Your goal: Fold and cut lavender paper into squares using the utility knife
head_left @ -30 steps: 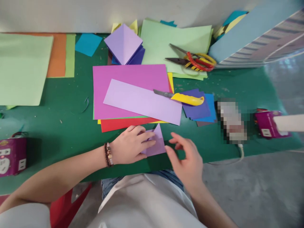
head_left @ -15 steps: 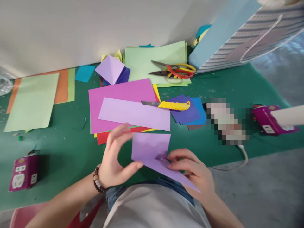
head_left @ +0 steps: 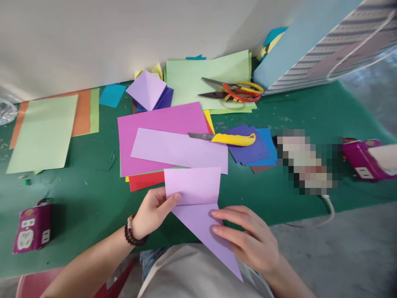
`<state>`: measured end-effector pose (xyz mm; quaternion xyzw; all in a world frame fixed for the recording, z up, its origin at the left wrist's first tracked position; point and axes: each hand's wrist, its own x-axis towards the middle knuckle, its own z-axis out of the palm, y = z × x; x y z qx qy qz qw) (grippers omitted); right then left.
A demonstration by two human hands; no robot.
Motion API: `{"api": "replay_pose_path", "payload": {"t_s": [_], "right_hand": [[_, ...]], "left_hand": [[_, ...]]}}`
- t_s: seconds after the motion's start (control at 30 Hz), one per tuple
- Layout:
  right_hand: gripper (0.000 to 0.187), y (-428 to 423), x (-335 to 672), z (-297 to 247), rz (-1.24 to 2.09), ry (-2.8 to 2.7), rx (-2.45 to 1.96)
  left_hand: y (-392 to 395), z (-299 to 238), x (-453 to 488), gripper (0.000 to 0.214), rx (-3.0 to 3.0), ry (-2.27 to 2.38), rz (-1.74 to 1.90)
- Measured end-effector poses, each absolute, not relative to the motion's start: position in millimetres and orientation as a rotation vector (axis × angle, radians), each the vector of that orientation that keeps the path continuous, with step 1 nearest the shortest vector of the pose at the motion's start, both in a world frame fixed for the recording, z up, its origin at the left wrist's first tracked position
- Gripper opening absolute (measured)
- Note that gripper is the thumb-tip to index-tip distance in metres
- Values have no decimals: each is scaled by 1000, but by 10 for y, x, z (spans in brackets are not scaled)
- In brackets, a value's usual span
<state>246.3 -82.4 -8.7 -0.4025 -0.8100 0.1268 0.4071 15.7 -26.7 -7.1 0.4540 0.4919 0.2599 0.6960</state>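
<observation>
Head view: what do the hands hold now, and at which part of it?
Folded lilac paper: left hand at its left edge, right hand on its pointed lower flap.

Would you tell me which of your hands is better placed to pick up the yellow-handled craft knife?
Probably the right hand: its fingers lie closer to the knife's yellow handle, which points towards that side. The left hand is pinching the folded lilac paper and sits farther from the handle.
</observation>
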Motion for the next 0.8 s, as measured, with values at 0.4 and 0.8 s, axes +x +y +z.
{"api": "replay_pose_path", "payload": {"t_s": [0.4,0.8], "right_hand": [[20,-887,2454,-247,289,-2079,-1053],[13,-863,2494,-205,340,-2089,-1044]], "left_hand": [[-284,-19,137,49,1260,1126,642],[-260,12,185,31,1255,1110,560]]}}
